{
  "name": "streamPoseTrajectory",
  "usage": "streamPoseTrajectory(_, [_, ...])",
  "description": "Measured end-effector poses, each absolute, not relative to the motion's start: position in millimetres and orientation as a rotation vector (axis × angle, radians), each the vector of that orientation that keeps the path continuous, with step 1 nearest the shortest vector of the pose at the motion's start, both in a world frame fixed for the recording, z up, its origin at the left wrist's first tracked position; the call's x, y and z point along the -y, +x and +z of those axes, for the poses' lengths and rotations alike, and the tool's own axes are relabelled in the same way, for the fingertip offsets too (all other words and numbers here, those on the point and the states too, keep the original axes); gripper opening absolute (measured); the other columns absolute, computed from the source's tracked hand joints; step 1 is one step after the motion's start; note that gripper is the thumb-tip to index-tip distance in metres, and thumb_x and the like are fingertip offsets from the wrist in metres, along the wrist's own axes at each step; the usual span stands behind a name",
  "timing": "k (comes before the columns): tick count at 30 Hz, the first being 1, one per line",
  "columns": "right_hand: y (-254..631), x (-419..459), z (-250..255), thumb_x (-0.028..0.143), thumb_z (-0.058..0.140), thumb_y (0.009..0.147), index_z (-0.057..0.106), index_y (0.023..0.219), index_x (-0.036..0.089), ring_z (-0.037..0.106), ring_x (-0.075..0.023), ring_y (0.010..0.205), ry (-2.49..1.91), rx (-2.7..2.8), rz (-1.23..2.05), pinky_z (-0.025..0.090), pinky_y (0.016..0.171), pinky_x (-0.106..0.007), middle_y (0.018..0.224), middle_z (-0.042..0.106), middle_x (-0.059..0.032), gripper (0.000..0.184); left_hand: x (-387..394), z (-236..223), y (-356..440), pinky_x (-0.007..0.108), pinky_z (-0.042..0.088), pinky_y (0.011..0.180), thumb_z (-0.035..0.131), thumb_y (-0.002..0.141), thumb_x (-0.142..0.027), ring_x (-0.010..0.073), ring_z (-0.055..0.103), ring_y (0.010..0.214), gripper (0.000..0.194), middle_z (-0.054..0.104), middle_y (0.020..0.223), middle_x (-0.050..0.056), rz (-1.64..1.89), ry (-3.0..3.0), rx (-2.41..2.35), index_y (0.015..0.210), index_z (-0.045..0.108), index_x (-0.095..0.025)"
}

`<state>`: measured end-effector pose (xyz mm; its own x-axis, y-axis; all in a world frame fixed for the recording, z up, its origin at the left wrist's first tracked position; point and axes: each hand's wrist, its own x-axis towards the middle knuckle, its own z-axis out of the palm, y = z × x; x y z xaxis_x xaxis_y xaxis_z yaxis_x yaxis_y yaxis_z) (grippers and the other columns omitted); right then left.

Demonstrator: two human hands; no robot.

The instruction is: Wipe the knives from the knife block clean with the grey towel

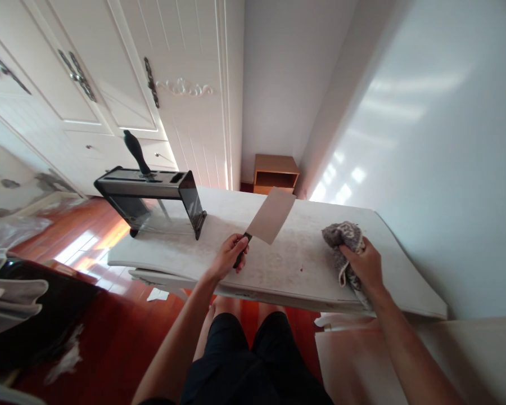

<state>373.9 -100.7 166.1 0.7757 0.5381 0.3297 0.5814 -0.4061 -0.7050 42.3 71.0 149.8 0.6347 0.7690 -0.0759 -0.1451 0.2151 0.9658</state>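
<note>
My left hand [231, 256] is closed round the black handle of a cleaver [272, 215]. The broad blade points away from me and to the right, above the white tabletop [287, 264]. In my right hand [366, 266] is a bunched grey-brown patterned cloth [344, 239], gripped near the table's right part. Cloth and blade are apart. At the table's left end stands a knife block [147, 183] with a dark frame and see-through sides. A black-handled tool [135, 151] sticks up from its top, its lower part seen dimly inside.
White wardrobe doors [185, 45] rise behind the table on the left, a pale wall [451, 140] on the right. A small wooden cabinet [276, 169] stands beyond the far edge. Left of me, a dark box-like piece [34, 315] carries draped cloth, above a reddish wooden floor [122, 337].
</note>
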Motion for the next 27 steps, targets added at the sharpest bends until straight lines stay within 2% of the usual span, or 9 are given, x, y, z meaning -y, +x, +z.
streamPoseTrajectory(2, [365.7,101.7,169.3,0.048,0.071,0.06,0.068,0.09,0.016,0.064,-0.0272,0.073,-1.878,0.693,-0.006,0.052,0.069,-0.042,0.08,0.07,-0.0084,0.043,-59.6,143.4,55.0,0.018,0.026,0.027,0.064,0.08,-0.063,0.0036,0.043,0.033,0.049,0.053,0.076,-0.006,0.805,1.16,-0.623,0.091,0.044,-0.02])
streamPoseTrajectory(5, [343.7,101.5,174.9,0.045,0.075,0.057,0.066,0.087,0.015,0.063,-0.0237,0.071,-1.686,0.635,0.01,0.053,0.066,-0.038,0.08,0.07,-0.0068,0.044,-46.7,137.5,71.7,0.017,0.024,0.025,0.06,0.084,-0.062,0.0023,0.04,0.031,0.046,0.051,0.077,-0.007,0.903,1.146,-0.652,0.094,0.044,-0.02])
streamPoseTrajectory(11, [296.5,99.4,184.8,0.039,0.072,0.069,0.065,0.104,0.018,0.067,-0.0248,0.083,-1.629,1.022,-0.153,0.056,0.076,-0.037,0.093,0.072,-0.0067,0.041,-30.3,137.4,92.6,0.017,0.024,0.026,0.057,0.086,-0.062,0.0024,0.041,0.032,0.046,0.052,0.077,-0.006,0.914,1.195,-0.671,0.095,0.044,-0.02])
streamPoseTrajectory(14, [284.1,93.3,191.8,0.038,0.069,0.075,0.062,0.117,0.02,0.068,-0.0277,0.096,-1.619,1.271,-0.242,0.056,0.086,-0.04,0.109,0.07,-0.0094,0.046,-24.7,137.5,97.8,0.018,0.025,0.026,0.057,0.085,-0.064,0.0034,0.042,0.032,0.047,0.052,0.077,-0.006,0.897,1.229,-0.711,0.096,0.044,-0.02])
streamPoseTrajectory(17, [278.0,79.0,196.3,0.035,0.066,0.08,0.054,0.131,0.022,0.062,-0.0289,0.114,-1.583,1.487,-0.288,0.053,0.096,-0.041,0.125,0.064,-0.0117,0.054,-20.5,135.8,99.2,0.018,0.025,0.027,0.056,0.086,-0.064,0.0038,0.042,0.032,0.047,0.051,0.077,-0.006,0.865,1.287,-0.727,0.099,0.044,-0.02])
streamPoseTrajectory(20, [272.1,59.9,194.7,0.028,0.066,0.08,0.045,0.142,0.022,0.054,-0.0306,0.126,-1.625,1.699,-0.344,0.051,0.099,-0.044,0.138,0.054,-0.0135,0.066,-18.4,132.9,98.0,0.018,0.024,0.027,0.053,0.089,-0.061,0.0036,0.041,0.032,0.044,0.051,0.076,-0.006,0.847,1.343,-0.726,0.101,0.045,-0.02])
streamPoseTrajectory(23, [263.1,43.9,191.4,0.021,0.068,0.076,0.045,0.144,0.021,0.047,-0.0347,0.13,-1.718,1.858,-0.401,0.048,0.101,-0.049,0.145,0.045,-0.0161,0.071,-18.4,130.9,95.9,0.017,0.025,0.028,0.051,0.092,-0.057,0.0039,0.04,0.032,0.039,0.049,0.072,-0.006,0.851,1.377,-0.75,0.101,0.044,-0.02])
streamPoseTrajectory(27, [257.4,30.5,196.5,0.022,0.068,0.077,0.054,0.138,0.017,0.043,-0.0362,0.129,-1.825,1.886,-0.422,0.044,0.106,-0.051,0.145,0.043,-0.0173,0.063,-19.6,132.1,93.2,0.018,0.027,0.029,0.049,0.093,-0.055,0.0048,0.041,0.032,0.037,0.049,0.071,-0.007,0.828,1.404,-0.764,0.102,0.043,-0.02])
